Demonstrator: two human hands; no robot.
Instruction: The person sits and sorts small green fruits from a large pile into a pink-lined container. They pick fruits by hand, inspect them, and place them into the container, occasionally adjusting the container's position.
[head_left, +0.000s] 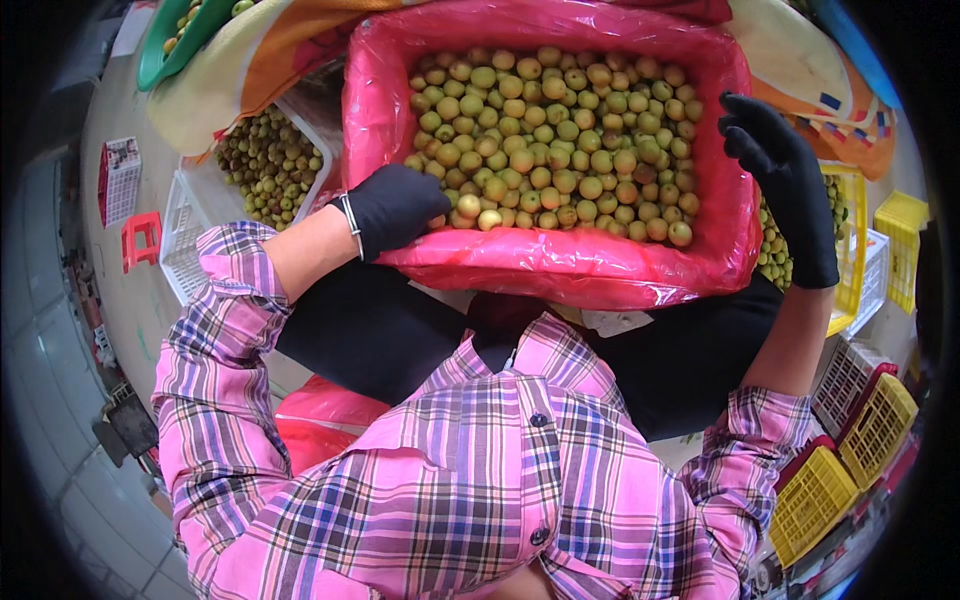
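Note:
Before me stands a crate lined with pink plastic film (570, 262), filled with small round green-brown fruit (555, 154) that look like jujubes. My left hand (397, 206), in a black glove, reaches over the liner's near left corner with its fingers curled down at the fruit. Its fingertips are hidden, so whether a fruit is in them does not show. A few paler yellow fruit (478, 210) lie just beside that hand. Over the right rim hovers my right hand (780, 176), also black-gloved. Its fingers are partly extended, and nothing shows in them.
More fruit fills a white crate (311, 139) at left and a yellow crate (851, 247) at right. Patterned orange cloth (259, 64) drapes behind; a green basin (176, 49) stands far left. A red stool (141, 238) and yellow baskets (814, 502) stand on the floor.

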